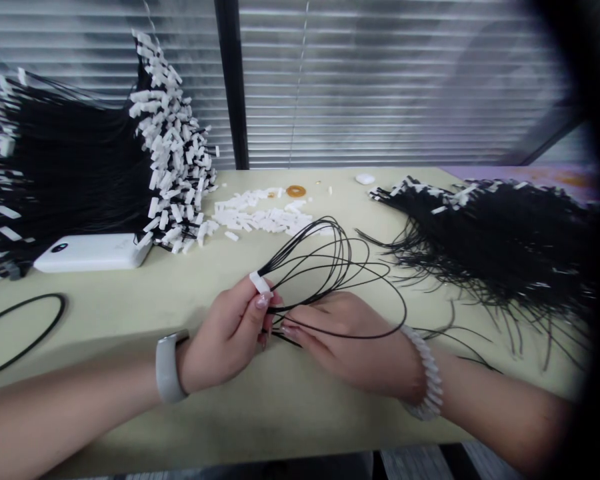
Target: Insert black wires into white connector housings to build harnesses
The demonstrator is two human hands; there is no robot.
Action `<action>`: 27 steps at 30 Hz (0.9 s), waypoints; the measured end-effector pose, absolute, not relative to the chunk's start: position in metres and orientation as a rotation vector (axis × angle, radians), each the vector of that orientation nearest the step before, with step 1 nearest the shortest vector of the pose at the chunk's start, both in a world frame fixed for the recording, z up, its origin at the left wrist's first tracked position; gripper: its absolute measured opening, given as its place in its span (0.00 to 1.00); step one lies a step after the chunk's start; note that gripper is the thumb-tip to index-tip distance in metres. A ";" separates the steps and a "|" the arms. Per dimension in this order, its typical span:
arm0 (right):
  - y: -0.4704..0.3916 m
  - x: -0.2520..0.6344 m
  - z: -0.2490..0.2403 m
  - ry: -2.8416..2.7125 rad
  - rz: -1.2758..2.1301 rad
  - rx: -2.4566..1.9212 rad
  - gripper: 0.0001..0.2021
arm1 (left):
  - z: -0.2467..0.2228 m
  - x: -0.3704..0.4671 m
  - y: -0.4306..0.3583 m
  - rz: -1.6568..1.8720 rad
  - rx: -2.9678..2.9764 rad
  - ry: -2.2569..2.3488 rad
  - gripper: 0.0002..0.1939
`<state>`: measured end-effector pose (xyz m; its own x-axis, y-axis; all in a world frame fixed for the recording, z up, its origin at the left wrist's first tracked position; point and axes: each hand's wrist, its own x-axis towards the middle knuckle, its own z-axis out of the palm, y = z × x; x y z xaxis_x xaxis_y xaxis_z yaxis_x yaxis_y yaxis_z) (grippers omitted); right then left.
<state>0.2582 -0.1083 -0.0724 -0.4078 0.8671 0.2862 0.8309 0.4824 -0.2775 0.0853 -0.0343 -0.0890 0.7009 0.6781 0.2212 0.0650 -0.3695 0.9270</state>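
Observation:
My left hand (pixel 230 333) pinches a small white plastic connector (pixel 260 283) between thumb and fingers. Thin black wires (pixel 337 247) run out of that connector and arch up in loose loops to the right. Close beside it, my right hand (pixel 345 340) is closed with thumb and forefinger together on black wires near their ends, just below the connector. One wire loop passes over the back of the right hand. The fingertips partly hide where the wires and the connector meet.
A tall stack of black wires with white connectors (pixel 175 147) stands at left, behind a white power bank (pixel 95 253). Loose white connectors (pixel 260 213) lie mid-table near an orange ring (pixel 296 191). More black wires (pixel 495 233) are heaped at right. A black cable (pixel 55 320) curves at left.

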 end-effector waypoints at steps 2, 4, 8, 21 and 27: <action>-0.106 0.261 -0.073 -2.389 0.043 -1.402 0.12 | -0.088 0.088 -0.034 0.742 1.809 0.633 0.12; -0.102 0.267 -0.071 -2.447 -0.054 -1.388 0.10 | -0.087 0.091 -0.032 0.759 1.720 0.707 0.13; -0.095 0.296 -0.058 -2.333 -0.222 -1.582 0.10 | -0.086 0.098 -0.026 0.755 1.472 0.776 0.15; -0.088 0.352 -0.035 -1.790 -0.756 -2.192 0.20 | -0.086 0.098 -0.020 0.761 1.290 0.794 0.15; -0.095 0.344 -0.031 -1.675 -0.197 -1.751 0.16 | -0.086 0.098 -0.020 0.737 1.304 0.790 0.16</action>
<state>0.3441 -0.0946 -0.0306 0.1541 0.8192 0.5524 0.9252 0.0765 -0.3716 0.0980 -0.0196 -0.0862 0.5433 0.8350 -0.0867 -0.0289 0.1219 0.9921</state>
